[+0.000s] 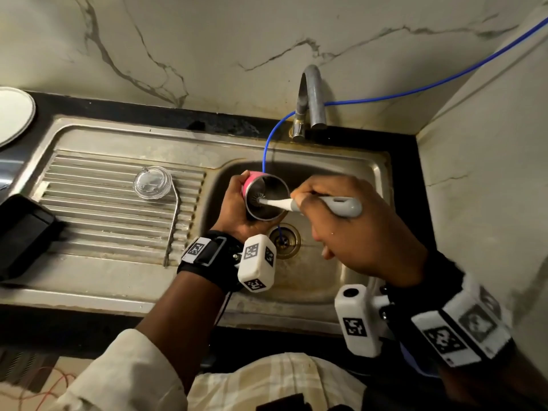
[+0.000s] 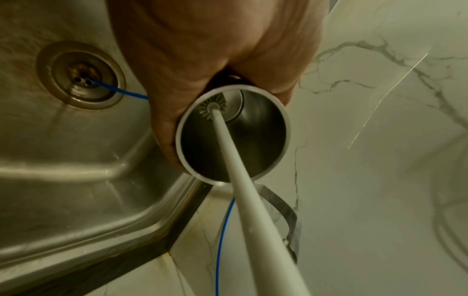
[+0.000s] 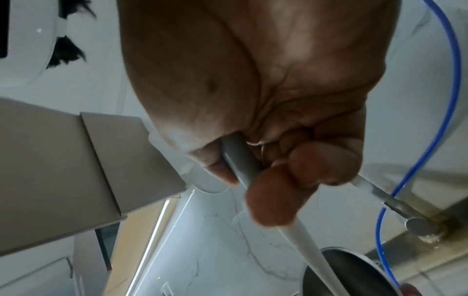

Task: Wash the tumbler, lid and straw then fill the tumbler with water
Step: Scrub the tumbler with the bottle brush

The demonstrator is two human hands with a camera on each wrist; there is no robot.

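Observation:
My left hand (image 1: 237, 203) grips the pink steel tumbler (image 1: 267, 197) over the sink bowl, its mouth tilted toward my right. My right hand (image 1: 350, 226) holds the grey handle of a bottle brush (image 1: 341, 204). The brush's white stem runs into the tumbler (image 2: 233, 132) and its bristled head (image 2: 211, 108) sits near the bottom. Its handle (image 3: 240, 160) lies pinched between thumb and curled fingers. The clear lid (image 1: 152, 182) rests on the ribbed drainboard, and the bent metal straw (image 1: 173, 226) lies beside it.
A steel tap (image 1: 311, 96) stands behind the sink bowl (image 1: 341, 271), with a thin blue tube (image 1: 267, 149) running down into the drain (image 1: 283, 240). A black object (image 1: 23, 232) sits at the drainboard's left edge, and a white plate (image 1: 13, 114) lies on the far left counter.

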